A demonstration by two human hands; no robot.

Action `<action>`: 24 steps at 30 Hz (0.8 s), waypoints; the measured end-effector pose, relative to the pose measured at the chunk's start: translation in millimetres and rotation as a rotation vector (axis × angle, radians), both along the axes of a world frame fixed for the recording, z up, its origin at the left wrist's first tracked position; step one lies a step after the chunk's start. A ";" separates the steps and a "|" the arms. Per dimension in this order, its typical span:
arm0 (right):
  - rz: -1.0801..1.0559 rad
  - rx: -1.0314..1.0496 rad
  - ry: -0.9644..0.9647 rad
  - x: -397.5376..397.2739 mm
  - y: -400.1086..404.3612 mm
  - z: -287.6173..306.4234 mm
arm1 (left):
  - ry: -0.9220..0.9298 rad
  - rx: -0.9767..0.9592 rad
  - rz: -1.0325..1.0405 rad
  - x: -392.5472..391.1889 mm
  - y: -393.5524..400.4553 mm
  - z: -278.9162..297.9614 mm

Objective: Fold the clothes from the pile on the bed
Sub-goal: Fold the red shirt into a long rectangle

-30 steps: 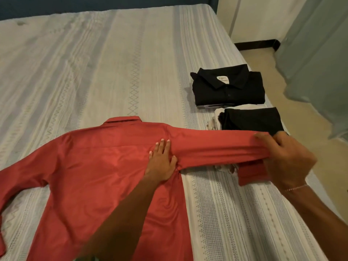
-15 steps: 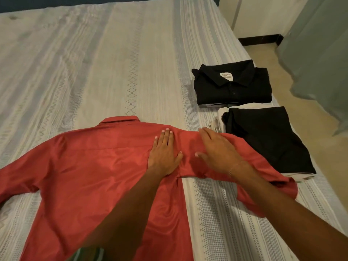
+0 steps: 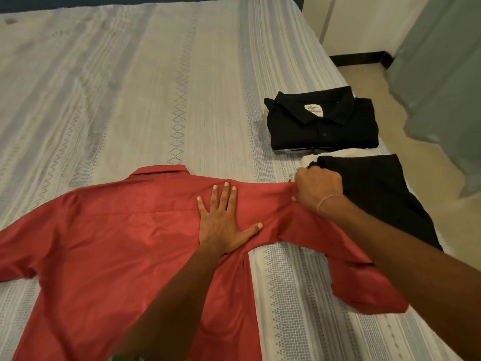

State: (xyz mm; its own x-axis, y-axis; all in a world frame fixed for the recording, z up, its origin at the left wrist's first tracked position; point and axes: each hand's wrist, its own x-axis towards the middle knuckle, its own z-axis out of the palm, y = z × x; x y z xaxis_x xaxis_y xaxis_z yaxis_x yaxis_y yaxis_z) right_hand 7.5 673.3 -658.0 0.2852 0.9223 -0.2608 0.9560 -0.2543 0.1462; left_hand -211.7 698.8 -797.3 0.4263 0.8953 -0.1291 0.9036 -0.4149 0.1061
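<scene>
Red shirt (image 3: 109, 243): left hand (image 3: 221, 225) presses flat-fingered, right hand (image 3: 317, 188) grips shoulder seam.

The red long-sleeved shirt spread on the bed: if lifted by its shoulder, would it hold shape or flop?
Probably flop: the red long-sleeved shirt bunches where the right hand grips its shoulder, and its sleeve lies limp. Its faint sheen suggests thin fabric that may slide on the striped bedsheet, likely why the flat left hand presses it down.
</scene>
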 end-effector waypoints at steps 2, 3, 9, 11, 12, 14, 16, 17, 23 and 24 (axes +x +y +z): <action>0.108 0.225 -0.148 -19.3 -22.0 -12.8 | 0.045 0.002 -0.001 0.5 3.6 3.5; 0.140 0.355 -0.140 -29.5 -33.3 -19.1 | 0.052 0.005 -0.008 1.0 7.3 5.5; -0.172 0.243 0.533 -129.0 -140.5 -76.0 | -0.040 0.006 -0.027 -0.3 18.2 -4.0; -0.292 0.117 0.642 -146.9 -165.0 -95.8 | -0.050 0.010 -0.019 -0.3 17.7 -7.5; -0.312 0.131 0.661 -151.2 -170.9 -99.8 | -0.052 0.014 -0.016 -0.4 17.5 -8.0; -0.389 0.173 0.749 -149.8 -176.2 -99.9 | -0.062 0.011 0.000 -0.6 16.5 -8.1; -0.529 0.193 0.940 -137.3 -177.4 -99.5 | -0.086 0.012 0.015 0.2 16.3 -7.7; -0.625 0.191 1.068 -129.0 -179.3 -99.0 | -0.100 0.011 0.019 -0.2 16.2 -7.7; -0.692 0.109 1.243 -112.5 -190.1 -110.2 | -0.172 -0.028 0.005 -4.3 30.8 -6.8; -0.642 0.105 1.214 -112.7 -190.6 -111.4 | -0.209 -0.042 -0.015 -6.0 30.9 -4.9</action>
State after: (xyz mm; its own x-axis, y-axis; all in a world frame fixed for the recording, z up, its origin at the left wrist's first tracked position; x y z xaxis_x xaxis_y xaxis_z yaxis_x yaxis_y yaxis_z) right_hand -105.2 482.7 -769.4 0.3098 0.7474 -0.5878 0.1806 -0.6532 -0.7353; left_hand -217.7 729.7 -802.1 0.4613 0.8842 -0.0731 0.8538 -0.4199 0.3078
